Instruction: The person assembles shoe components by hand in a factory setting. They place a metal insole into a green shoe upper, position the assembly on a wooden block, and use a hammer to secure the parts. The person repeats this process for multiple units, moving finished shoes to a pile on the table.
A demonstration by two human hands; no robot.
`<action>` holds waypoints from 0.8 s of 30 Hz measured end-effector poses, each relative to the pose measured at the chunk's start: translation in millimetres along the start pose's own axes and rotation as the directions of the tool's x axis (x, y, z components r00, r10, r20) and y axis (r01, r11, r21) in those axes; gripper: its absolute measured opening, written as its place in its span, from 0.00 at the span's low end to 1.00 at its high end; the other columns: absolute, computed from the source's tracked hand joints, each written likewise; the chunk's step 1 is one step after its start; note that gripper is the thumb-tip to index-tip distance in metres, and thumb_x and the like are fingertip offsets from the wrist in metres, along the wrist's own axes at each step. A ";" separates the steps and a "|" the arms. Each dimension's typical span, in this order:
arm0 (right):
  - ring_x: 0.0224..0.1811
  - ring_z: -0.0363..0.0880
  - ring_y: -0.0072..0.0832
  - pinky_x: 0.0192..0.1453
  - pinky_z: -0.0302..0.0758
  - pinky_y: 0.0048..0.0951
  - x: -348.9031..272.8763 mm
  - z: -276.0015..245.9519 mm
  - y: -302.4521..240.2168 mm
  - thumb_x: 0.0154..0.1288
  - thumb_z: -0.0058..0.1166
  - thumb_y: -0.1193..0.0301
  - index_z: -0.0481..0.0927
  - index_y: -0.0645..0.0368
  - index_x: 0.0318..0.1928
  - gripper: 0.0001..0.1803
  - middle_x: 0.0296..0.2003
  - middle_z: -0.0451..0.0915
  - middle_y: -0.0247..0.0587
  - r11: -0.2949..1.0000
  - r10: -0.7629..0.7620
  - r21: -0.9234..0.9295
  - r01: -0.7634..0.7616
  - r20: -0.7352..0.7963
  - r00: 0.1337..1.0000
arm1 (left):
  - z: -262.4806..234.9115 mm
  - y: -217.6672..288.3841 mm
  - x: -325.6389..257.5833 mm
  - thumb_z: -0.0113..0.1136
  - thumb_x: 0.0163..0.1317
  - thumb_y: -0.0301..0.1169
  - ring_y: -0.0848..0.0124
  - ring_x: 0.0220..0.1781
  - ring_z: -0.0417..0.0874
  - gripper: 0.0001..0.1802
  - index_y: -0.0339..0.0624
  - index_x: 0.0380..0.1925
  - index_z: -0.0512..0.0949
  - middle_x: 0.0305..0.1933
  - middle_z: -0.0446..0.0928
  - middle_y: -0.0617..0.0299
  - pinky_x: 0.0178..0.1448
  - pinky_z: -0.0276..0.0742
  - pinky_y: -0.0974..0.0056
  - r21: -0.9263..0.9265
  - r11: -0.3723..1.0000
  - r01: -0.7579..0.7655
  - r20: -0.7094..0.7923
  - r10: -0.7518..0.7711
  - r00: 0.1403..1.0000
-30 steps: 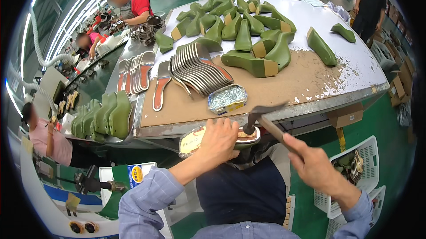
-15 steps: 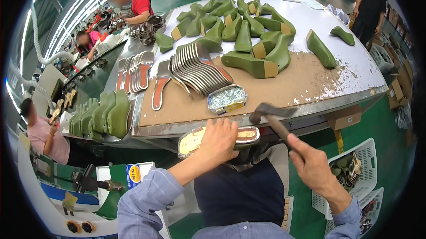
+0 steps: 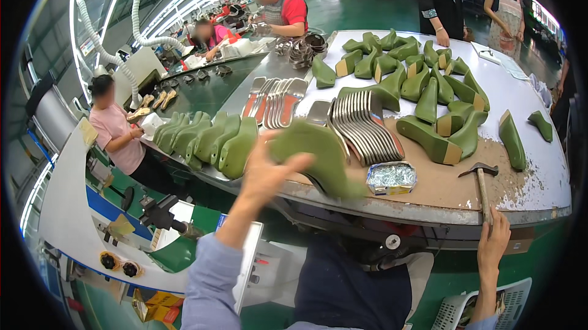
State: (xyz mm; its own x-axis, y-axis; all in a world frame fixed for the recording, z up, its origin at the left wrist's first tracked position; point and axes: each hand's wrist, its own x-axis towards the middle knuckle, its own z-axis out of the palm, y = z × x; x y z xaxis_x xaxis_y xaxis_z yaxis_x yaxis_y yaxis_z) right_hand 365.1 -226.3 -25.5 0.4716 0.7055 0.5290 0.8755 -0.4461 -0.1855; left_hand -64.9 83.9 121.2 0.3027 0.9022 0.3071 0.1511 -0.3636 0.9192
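My left hand (image 3: 266, 174) grips a green shoe last (image 3: 318, 157), held up over the table's near left edge and smeared by motion. To its left stands a row of green shoe lasts (image 3: 236, 149). My right hand (image 3: 495, 232) is closed round the wooden handle of a hammer (image 3: 482, 192) at the near right edge. The hammer's head rests on the brown board. A small carton of shiny nails or tacks (image 3: 392, 179) lies between my hands. Behind it fans a stack of silver-rimmed insoles (image 3: 367, 128), with a second group of insoles (image 3: 275, 98) farther left.
Many loose green lasts (image 3: 427, 100) cover the far part of the white table (image 3: 520, 94). A machine (image 3: 165, 213) stands at my left. A white basket (image 3: 450, 311) sits low at right. Several people are around, one in pink (image 3: 113, 122) at left.
My left hand has lifted the last from my lap and carried it left over the table's edge. My right hand has lowered the hammer onto the board. The view has swung left.
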 end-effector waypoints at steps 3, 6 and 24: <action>0.60 0.74 0.50 0.65 0.68 0.46 1.6 0.4 -1.5 0.68 0.57 0.79 0.74 0.59 0.67 0.27 0.57 0.76 0.52 0.992 0.077 0.096 -0.081 0.045 0.996 | -64.4 -78.2 -16.8 0.80 0.58 0.37 0.68 0.50 0.81 0.34 0.33 0.54 0.70 0.50 0.79 0.53 0.57 0.78 0.62 0.062 0.995 -0.078 -0.470 0.098 0.877; 0.59 0.74 0.50 0.64 0.68 0.46 -1.7 0.0 -8.9 0.67 0.58 0.79 0.74 0.61 0.66 0.26 0.56 0.77 0.53 0.982 0.092 0.162 -0.100 0.057 0.994 | -82.7 -169.3 -19.6 0.79 0.60 0.39 0.68 0.47 0.78 0.30 0.34 0.48 0.69 0.46 0.78 0.54 0.55 0.75 0.61 0.275 0.961 0.039 -0.667 0.161 0.727; 0.47 0.82 0.53 0.55 0.78 0.44 176.3 103.3 -84.4 0.63 0.66 0.73 0.78 0.63 0.56 0.21 0.44 0.84 0.52 0.874 0.003 0.461 -0.150 0.304 0.953 | 47.7 -112.5 24.3 0.70 0.59 0.24 0.52 0.61 0.81 0.29 0.37 0.61 0.75 0.56 0.81 0.48 0.68 0.74 0.52 0.426 0.899 -0.104 -0.050 0.138 0.989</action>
State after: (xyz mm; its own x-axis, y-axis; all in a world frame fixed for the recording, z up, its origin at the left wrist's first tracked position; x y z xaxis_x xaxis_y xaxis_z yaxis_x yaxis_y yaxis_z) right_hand 385.2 -7.3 -2.1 0.4841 0.8381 0.2516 0.7433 -0.2421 -0.6237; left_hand -29.6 135.7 13.5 0.2736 0.8538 0.4428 0.5048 -0.5194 0.6895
